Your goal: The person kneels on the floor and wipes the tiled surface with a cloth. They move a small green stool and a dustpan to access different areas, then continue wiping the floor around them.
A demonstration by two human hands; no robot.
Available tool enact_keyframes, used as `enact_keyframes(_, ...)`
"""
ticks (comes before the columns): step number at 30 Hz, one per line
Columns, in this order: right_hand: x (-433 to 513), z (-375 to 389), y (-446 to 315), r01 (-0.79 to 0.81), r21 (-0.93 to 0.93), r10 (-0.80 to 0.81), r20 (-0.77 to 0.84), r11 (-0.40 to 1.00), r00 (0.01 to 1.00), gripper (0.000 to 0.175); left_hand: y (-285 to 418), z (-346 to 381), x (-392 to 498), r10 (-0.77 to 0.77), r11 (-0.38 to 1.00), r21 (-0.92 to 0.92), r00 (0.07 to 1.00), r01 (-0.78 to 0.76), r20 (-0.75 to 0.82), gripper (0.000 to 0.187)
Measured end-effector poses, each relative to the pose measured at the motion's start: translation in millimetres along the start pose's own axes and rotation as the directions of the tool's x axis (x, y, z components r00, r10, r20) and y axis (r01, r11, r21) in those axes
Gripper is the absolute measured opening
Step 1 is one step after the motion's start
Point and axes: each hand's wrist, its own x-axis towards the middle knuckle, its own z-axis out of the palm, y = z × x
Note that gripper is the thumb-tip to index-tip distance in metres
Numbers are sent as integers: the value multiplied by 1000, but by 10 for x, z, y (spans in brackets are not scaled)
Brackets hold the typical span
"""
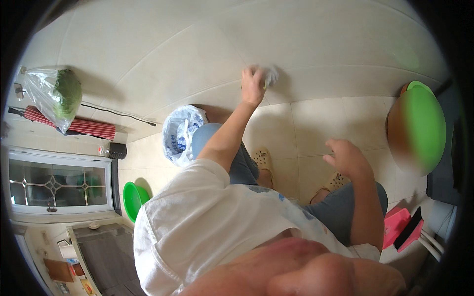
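Observation:
My left hand (pixel 253 86) reaches forward to the pale tiled wall (pixel 207 48), low down near the floor. Its fingers are curled around a crumpled, greyish-white cloth-like wad (pixel 271 76), which is blurred and has a yellow-green bit beside it. The wad seems to be against the wall, but the contact is partly hidden by my fingers. My right hand (pixel 348 158) hangs in front of my right knee, above the floor tiles (pixel 318 125). Its fingers are slightly bent and apart, and nothing is in them. Beneath me are my beige clogs (pixel 262 158).
Beside my left knee stands a bin with a white-and-blue plastic liner (pixel 171 124). A green basin (pixel 135 201) is farther left. At right are stacked basins (pixel 426 125), a pink dustpan (pixel 394 227) and a brush (pixel 409 229). Leafy greens in a plastic bag (pixel 66 92) hang on the wall.

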Motion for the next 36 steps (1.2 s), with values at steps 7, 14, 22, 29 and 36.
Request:
enact_keyframes(7,-115,-106,-241,58,-32,-55,73,998,996,38,655,-951,1730,127,963,-62,642,-263,-756,42)
enact_keyframes(14,-153,-162,-281,85,-60,-80,82,995,993,37,1338,-773,2527,171,950,306,734,54,-658,48)
enact_keyframes(22,-141,-113,-152,55,-27,-53,80,998,995,36,1409,324,1671,485,832,349,871,-431,-81,39)
enact_keyframes(29,-153,-130,-25,12,-31,-11,19,999,1000,37,986,384,1202,583,687,345,768,-640,263,28)
enact_keyframes(36,-207,-176,-119,54,-63,-51,49,997,998,36,987,-458,1840,536,738,506,843,-447,-36,39)
